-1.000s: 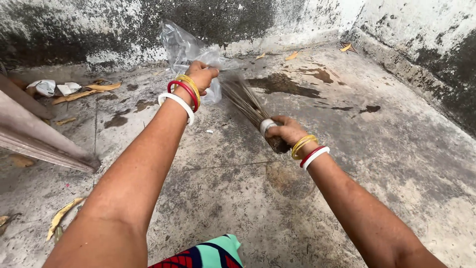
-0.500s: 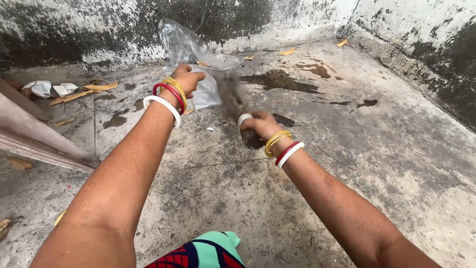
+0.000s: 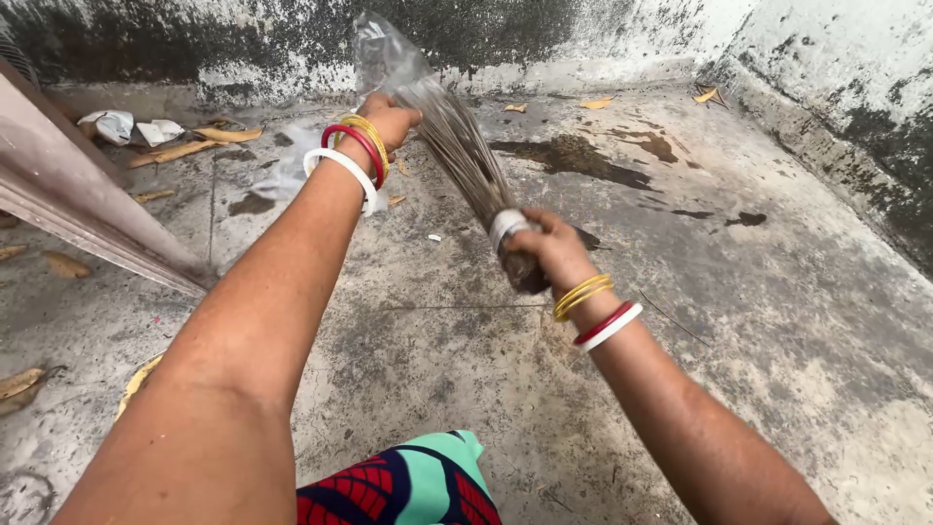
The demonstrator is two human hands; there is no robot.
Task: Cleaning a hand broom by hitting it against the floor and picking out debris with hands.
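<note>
Hands grip bristly broom (image 3: 466, 160), crinkly clear bag (image 3: 389, 63).

The broom (image 3: 465, 156) bristle tips blur against the plastic bag (image 3: 389, 60), whose top meets the picture's edge.

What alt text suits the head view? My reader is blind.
The right hand grips a stick broom by its bound end, while the left hand holds a clear plastic bag at its bristles, above a stained concrete floor with dry leaves.
</note>
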